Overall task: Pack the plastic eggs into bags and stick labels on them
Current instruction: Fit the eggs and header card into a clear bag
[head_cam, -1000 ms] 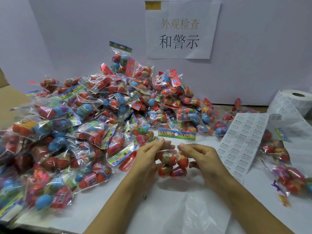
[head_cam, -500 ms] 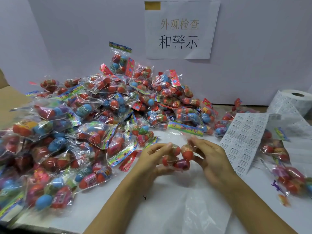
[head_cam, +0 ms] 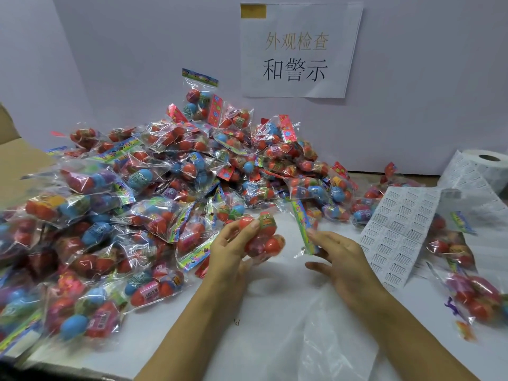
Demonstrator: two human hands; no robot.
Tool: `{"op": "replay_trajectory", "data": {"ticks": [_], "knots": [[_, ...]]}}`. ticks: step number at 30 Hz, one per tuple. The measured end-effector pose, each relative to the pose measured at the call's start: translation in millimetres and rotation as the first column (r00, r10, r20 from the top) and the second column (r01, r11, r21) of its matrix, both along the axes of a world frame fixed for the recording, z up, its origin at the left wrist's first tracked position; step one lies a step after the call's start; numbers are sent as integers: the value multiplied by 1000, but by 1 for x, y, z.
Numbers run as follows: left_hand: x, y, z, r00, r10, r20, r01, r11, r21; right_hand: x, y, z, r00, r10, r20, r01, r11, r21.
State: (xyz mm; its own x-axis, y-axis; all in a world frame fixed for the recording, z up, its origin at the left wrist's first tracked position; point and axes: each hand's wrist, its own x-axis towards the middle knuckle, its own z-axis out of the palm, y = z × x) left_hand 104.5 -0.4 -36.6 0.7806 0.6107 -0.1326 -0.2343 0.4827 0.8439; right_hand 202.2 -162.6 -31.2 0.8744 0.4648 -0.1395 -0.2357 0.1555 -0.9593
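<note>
The left hand (head_cam: pixel 233 248) grips a clear bag of red plastic eggs (head_cam: pixel 264 240), the right hand (head_cam: pixel 339 259) spread beside it; labelling likely follows.

A white paper sign (head_cam: pixel 301 50) taped to the back wall carries two lines of Chinese: "外观检查" in faint gold above, "和警示" in bold black below. The label sheet (head_cam: pixel 395 229) at the right is printed with a grid of small stickers, each with a warning triangle and a heading that looks like "WARNING", though the fine print under it is too small to read; the label roll (head_cam: pixel 483 169) behind it shows the same print, unreadable. A single small mark like a mirrored "P" (head_cam: pixel 236 322) shows on the white table cover between the forearms, and the barcode stickers on the eggs are too blurred to read.
</note>
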Motion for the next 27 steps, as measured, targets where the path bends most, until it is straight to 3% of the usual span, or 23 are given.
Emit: {"op": "replay_trajectory", "data": {"ticks": [6, 21, 27], "knots": [[-1, -6, 3, 996, -65, -69, 70, 995, 71, -1, 1, -1, 998, 9, 66, -6, 999, -51], [1, -4, -3, 996, -49, -73, 56, 992, 109, -10, 2, 0, 962, 244, 119, -216, 954, -207], [0, -5, -3, 992, -111, -54, 117, 984, 132, -12, 1, 9, 978, 176, 116, -157, 975, -160]]}}
